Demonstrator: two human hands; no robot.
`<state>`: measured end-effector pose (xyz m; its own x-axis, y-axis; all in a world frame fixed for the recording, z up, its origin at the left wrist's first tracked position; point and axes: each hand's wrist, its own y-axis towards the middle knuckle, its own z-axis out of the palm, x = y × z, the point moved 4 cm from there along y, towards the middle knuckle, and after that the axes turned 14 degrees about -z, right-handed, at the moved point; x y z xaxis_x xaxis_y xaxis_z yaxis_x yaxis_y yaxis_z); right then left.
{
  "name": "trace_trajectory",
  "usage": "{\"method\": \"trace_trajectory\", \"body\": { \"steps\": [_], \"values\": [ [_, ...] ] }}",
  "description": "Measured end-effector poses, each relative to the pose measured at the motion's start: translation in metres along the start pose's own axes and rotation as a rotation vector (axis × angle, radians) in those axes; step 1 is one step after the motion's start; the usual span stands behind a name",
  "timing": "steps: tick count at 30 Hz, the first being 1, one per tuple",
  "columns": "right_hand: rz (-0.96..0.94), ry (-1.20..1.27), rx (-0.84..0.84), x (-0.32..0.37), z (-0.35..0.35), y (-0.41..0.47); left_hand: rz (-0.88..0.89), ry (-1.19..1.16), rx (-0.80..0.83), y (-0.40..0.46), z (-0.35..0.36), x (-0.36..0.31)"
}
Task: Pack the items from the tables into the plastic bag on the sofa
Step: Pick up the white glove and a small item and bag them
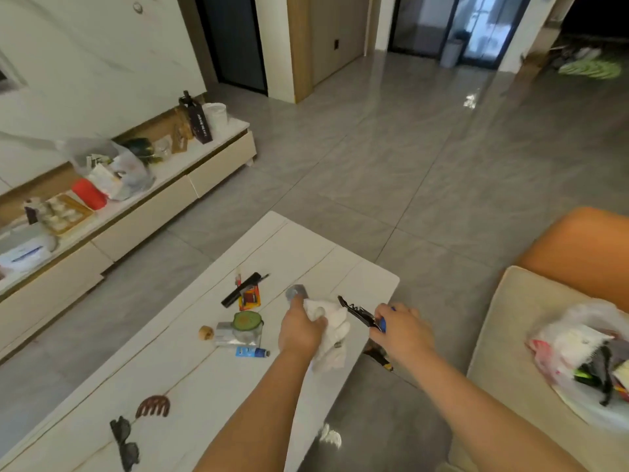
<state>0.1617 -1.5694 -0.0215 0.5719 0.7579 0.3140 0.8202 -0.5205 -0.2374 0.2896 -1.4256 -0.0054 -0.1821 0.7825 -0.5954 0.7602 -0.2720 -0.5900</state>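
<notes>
My left hand (301, 330) grips a crumpled white cloth (332, 338) over the right part of the white coffee table (170, 386); a grey round object (296, 292) sits just beyond its fingers. My right hand (401, 330) holds a black and blue corkscrew (360, 313) above the table's right edge. On the table lie a black comb (240, 289), an orange battery pack (250, 298), a green-lidded pouch (243, 330), a blue tube (252, 352), a cork (206, 332), a brown hair claw (153, 406) and sunglasses (125, 442). The plastic bag (585, 356) lies open on the sofa (510, 335), holding several items.
A long TV cabinet (143, 212) along the left wall carries another plastic bag, a red roll, a tray, a dark gift bag and a white cup. Grey tiled floor (408, 165) stretches ahead to doorways. A dark object lies on the floor under the table's right edge.
</notes>
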Motion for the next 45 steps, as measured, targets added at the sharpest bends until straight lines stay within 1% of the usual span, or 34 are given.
{"method": "trace_trajectory", "body": {
  "steps": [6,9,14,17,21,24,32,37,42,45],
  "values": [
    [0.127,0.026,-0.052,-0.088,-0.045,-0.033,0.083,0.018,0.079,-0.038,0.067,-0.069],
    [0.2,0.053,-0.084,-0.129,-0.065,-0.051,0.118,-0.029,0.146,-0.056,0.103,-0.098],
    [0.326,0.043,-0.134,-0.186,-0.092,-0.085,0.181,0.012,0.264,-0.083,0.157,-0.134],
    [0.42,0.062,-0.173,-0.212,-0.102,-0.105,0.238,0.091,0.306,-0.093,0.185,-0.153],
    [0.555,0.104,-0.215,-0.245,-0.101,-0.135,0.301,0.212,0.393,-0.103,0.225,-0.175],
    [0.669,0.124,-0.241,-0.266,-0.099,-0.157,0.343,0.261,0.469,-0.106,0.257,-0.188],
    [1.005,0.27,-0.342,-0.304,-0.09,-0.195,0.449,0.436,0.684,-0.112,0.332,-0.24],
    [1.163,0.344,-0.331,-0.319,-0.079,-0.201,0.459,0.492,0.728,-0.107,0.369,-0.256],
    [1.233,0.411,-0.31,-0.346,-0.072,-0.204,0.444,0.563,0.761,-0.115,0.415,-0.262],
    [1.245,0.462,-0.296,-0.372,-0.067,-0.204,0.427,0.599,0.726,-0.121,0.446,-0.27]
  ]
}}
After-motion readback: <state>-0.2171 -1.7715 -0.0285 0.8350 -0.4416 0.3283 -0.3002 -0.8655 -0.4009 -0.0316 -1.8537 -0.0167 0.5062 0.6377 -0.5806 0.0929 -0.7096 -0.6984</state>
